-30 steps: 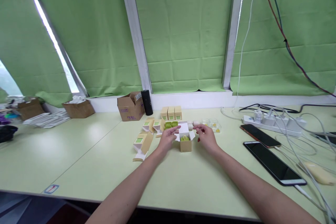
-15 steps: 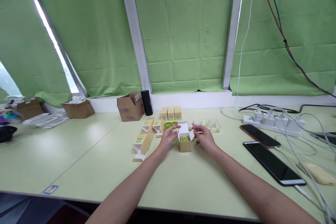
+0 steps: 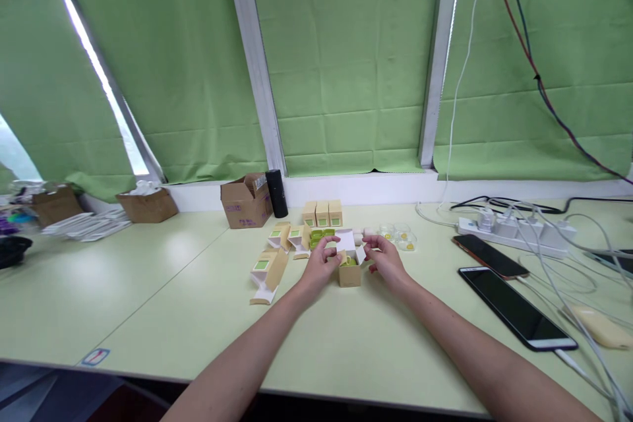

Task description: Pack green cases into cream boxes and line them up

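Note:
A small brown cardboard box [image 3: 350,276] stands upright on the table in front of me, its white-lined lid [image 3: 345,239] raised at the back. Something yellow-green [image 3: 351,262] shows inside it. My left hand [image 3: 321,265] has its curved fingers on the left side flap, which tilts inward over the contents. On the other side, my right hand [image 3: 387,261] grips at the white right flap [image 3: 361,254], which stands outward. To the left lie several opened boxes [image 3: 270,268] with green labels, near green cube-shaped pieces [image 3: 322,235].
Three closed boxes [image 3: 322,213] stand at the back, beside a black cylinder [image 3: 277,194] and a larger carton [image 3: 246,202]. A clear tray [image 3: 406,240] with yellow pieces is behind my right hand. Phones [image 3: 517,307], cables and a power strip [image 3: 514,235] lie on the right.
My left hand has moved slightly right and folded the left flap inward over the box opening. My right hand and the box have hardly moved.

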A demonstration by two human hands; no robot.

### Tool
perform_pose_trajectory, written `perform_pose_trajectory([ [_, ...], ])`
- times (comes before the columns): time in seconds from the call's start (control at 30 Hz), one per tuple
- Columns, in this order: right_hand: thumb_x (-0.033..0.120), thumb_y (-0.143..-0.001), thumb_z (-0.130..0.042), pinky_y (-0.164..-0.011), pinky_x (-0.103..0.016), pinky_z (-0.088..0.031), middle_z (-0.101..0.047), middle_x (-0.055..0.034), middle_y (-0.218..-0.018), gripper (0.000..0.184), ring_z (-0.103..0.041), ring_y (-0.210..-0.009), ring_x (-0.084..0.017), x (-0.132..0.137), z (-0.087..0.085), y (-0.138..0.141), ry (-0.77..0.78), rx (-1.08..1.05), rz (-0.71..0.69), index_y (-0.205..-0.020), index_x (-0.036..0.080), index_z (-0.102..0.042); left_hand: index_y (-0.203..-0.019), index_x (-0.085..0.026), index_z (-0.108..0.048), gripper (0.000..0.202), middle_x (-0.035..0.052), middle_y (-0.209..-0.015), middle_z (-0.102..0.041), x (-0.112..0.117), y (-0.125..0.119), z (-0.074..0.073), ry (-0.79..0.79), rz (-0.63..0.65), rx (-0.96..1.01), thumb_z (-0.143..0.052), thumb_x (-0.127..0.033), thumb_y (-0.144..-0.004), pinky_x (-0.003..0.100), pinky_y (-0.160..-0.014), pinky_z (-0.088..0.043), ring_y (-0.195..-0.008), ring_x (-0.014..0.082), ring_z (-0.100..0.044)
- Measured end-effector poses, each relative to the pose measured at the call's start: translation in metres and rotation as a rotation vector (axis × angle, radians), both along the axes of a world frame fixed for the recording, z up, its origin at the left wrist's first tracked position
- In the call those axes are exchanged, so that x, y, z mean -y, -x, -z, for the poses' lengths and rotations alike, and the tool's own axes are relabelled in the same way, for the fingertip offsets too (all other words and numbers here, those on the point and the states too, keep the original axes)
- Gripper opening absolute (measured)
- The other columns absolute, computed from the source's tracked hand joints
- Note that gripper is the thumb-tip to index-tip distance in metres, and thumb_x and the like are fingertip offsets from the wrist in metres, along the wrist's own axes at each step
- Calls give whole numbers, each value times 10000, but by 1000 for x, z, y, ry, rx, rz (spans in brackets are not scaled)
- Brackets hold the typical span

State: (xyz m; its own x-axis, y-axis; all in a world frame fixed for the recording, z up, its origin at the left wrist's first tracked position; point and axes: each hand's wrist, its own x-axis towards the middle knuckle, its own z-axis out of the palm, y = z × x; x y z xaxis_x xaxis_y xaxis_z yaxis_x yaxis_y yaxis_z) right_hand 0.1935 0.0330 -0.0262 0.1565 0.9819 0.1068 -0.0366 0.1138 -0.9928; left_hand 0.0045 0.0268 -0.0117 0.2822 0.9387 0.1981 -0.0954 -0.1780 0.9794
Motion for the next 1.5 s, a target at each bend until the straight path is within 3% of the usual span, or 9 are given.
perform_pose_trajectory([
  [0.17,322,-648,-627,-418,-220,-426,-593,-21,-884,365,-624,-680,-171,1,-1,1,13,-17,-11,-999,220,-624,-1198,-218,-511,560,-24,-760,-640,-2,-1,3,-6,-16,-36,-799,-391,-750,293,-758,-451,-788,188,-660],
  [0.4,277,-608,-607,-418,-210,-411,-573,-5,-896,447,-599,-686,-159,9,-3,6,9,-102,-72,-1052,221,-614,-1215,-224,-478,573,4,-851,-682,-6,-1,9,-7,10,-20,-782,-401,-763,284,-749,-454,-793,178,-660],
  [0.6,387,-661,-678,-401,-193,-378,-576,5,-912,468,-577,-664,-146,8,1,12,3,-71,-118,-1095,242,-578,-1228,-224,-466,543,-24,-801,-648,-7,0,12,-25,20,-21,-762,-380,-801,270,-721,-459,-755,160,-649],
  [0.83,470,-665,-741,-382,-196,-366,-558,7,-963,536,-559,-659,-138,7,4,14,1,-23,-121,-1125,263,-559,-1232,-232,-467,524,26,-924,-700,-8,1,14,-32,21,-25,-757,-393,-827,296,-740,-497,-808,185,-691],
  [1.17,399,-739,-717,-356,-205,-374,-547,-12,-974,448,-551,-660,-149,5,9,16,18,41,-142,-1132,282,-536,-1218,-232,-462,533,9,-866,-684,-5,-1,11,-43,14,-22,-769,-398,-814,282,-719,-494,-784,175,-678],
  [1.37,371,-758,-684,-341,-196,-368,-527,-19,-1000,433,-553,-679,-152,5,8,17,26,75,-126,-1150,278,-527,-1273,-262,-361,614,63,-1033,-730,-4,-2,10,-32,-8,7,-769,-378,-829,318,-767,-522,-829,189,-714],
  [1.5,392,-746,-687,-355,-196,-371,-521,-22,-1022,449,-559,-692,-152,5,8,16,27,79,-151,-1149,277,-524,-1232,-264,-384,553,65,-1059,-728,-1,-3,9,-36,6,10,-753,-377,-835,303,-750,-522,-825,182,-714],
])
